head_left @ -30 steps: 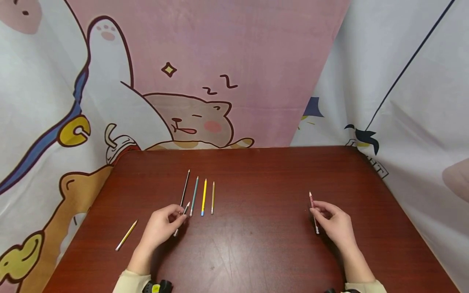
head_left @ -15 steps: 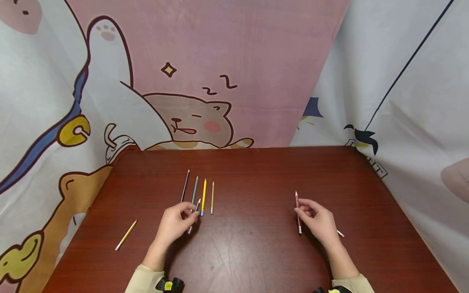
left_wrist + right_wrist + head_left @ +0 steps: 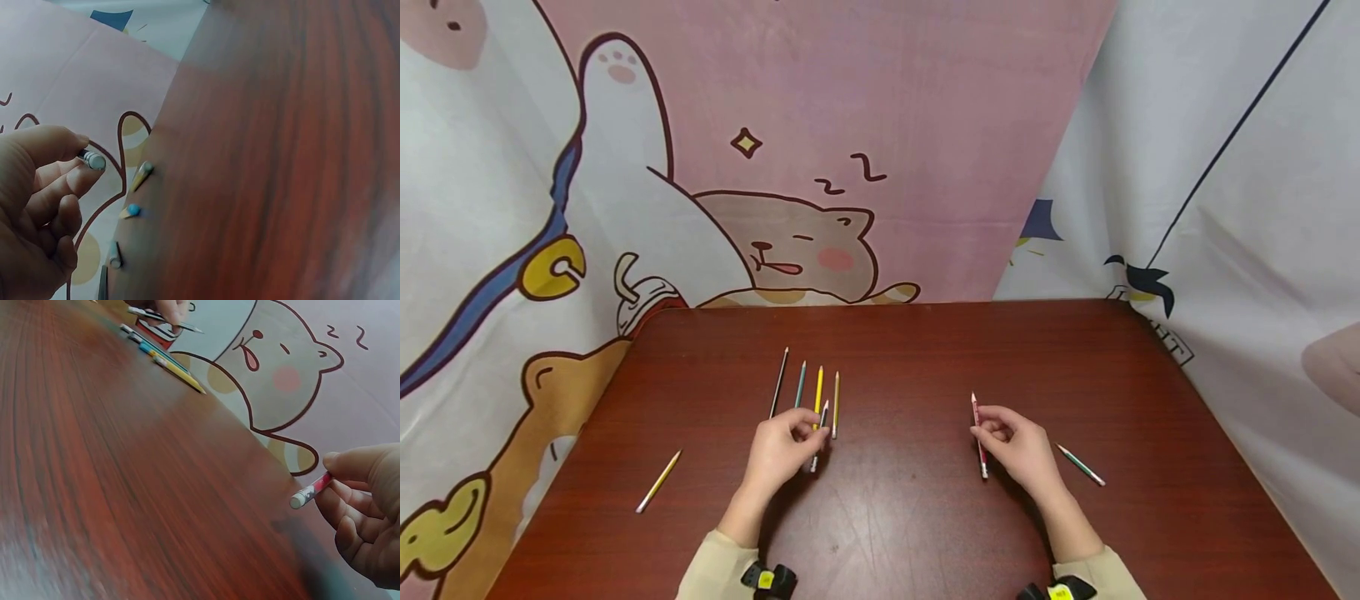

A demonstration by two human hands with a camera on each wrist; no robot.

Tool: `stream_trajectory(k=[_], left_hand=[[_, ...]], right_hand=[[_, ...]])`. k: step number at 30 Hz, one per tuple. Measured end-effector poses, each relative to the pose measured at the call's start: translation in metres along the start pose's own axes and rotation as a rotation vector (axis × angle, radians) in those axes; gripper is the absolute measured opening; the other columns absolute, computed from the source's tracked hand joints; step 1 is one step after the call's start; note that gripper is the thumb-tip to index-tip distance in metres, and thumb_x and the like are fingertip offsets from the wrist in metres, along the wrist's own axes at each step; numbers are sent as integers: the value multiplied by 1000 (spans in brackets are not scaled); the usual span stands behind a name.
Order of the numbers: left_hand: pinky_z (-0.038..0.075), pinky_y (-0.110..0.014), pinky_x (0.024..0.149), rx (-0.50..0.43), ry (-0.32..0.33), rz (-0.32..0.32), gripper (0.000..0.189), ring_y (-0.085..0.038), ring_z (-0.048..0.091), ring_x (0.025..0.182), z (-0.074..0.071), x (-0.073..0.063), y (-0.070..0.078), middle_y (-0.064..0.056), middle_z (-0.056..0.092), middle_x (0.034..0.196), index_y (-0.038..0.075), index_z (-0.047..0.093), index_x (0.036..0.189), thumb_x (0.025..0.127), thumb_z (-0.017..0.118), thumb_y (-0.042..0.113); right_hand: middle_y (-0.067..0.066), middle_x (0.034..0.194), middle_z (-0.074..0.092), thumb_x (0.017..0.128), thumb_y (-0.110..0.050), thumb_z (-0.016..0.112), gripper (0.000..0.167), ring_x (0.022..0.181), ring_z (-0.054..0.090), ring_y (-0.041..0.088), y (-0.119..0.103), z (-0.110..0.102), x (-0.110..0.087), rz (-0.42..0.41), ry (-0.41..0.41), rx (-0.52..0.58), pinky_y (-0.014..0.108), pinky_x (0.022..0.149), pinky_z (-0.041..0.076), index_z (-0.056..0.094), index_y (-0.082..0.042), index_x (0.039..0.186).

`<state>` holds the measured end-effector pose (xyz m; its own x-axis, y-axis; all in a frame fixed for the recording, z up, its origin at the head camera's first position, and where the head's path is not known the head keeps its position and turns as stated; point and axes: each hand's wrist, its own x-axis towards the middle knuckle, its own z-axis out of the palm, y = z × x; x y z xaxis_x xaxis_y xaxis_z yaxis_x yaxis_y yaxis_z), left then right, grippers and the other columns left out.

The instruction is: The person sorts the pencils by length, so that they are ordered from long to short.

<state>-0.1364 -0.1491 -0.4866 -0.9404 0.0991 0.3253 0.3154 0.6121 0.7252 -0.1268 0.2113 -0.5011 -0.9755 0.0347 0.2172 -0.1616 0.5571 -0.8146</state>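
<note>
Pink cloth [image 3: 962,125] with a sleepy animal picture [image 3: 812,221] hangs behind a shiny brown table [image 3: 910,525]. From the head, you can see the left hand [image 3: 786,446] pinching a dark pencil [image 3: 815,463] with its tip pointing away from the person. Just past that hand lie a black pencil [image 3: 779,381], a blue-green pencil [image 3: 800,384] and a yellow pencil [image 3: 818,390]. A thin gold pencil [image 3: 836,404] lies just right of its fingertips. Well to its left is a yellow-and-white pencil [image 3: 658,481]. The right hand [image 3: 1018,442] pinches a red pencil [image 3: 982,458], and a green pencil [image 3: 1081,464] lies to its right.

I think this step is holding two pencils up, one for each hand, with putting down not done. The next move would need a snug pinch and a soft touch, so the row doesn't get bumped.

From the left wrist, thumb and fingertips are together on the dark pencil, and its pale back end sticks out. The other fingers bend loosely, holding nothing.

From the right wrist, thumb and fingers squeeze the red pencil near its white back end. Far across from them, the left hand has its pencil above the row.
</note>
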Motion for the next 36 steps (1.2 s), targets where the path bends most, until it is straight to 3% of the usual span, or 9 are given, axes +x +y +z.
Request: stream_trajectory(k=[6, 19, 26, 36], left_hand=[[47, -26, 57, 27, 2, -13, 11, -4, 58, 58, 10, 3, 5, 12, 63, 63, 10, 74, 87, 78, 81, 12], [49, -29, 59, 63, 80, 48, 12, -8, 62, 61, 27, 13, 10, 11, 64, 63, 11, 75, 85, 76, 82, 15], [50, -28, 59, 28, 38, 16, 12, -7, 63, 62, 31, 15, 15, 10, 66, 64, 11, 76, 87, 78, 81, 16], [48, -27, 58, 17, 38, 39, 13, -6, 61, 61, 39, 16, 19, 9, 66, 65, 10, 76, 88, 78, 80, 17]], right_hand=[[-2, 76, 67, 81, -3, 80, 25, 65, 59, 5, -6, 12, 3, -9, -25, 19, 21, 60, 49, 73, -3, 105], [-2, 73, 66, 81, -3, 80, 24, 62, 60, 6, -24, 38, 9, 17, -64, 78, 22, 58, 48, 72, -3, 104], [-3, 73, 66, 80, -3, 80, 25, 61, 61, 7, -31, 50, 12, -19, -69, 88, 22, 57, 48, 71, -3, 104], [-6, 71, 65, 82, -9, 80, 21, 62, 62, 8, -42, 78, 23, -8, -94, 56, 23, 59, 49, 71, -5, 101]])
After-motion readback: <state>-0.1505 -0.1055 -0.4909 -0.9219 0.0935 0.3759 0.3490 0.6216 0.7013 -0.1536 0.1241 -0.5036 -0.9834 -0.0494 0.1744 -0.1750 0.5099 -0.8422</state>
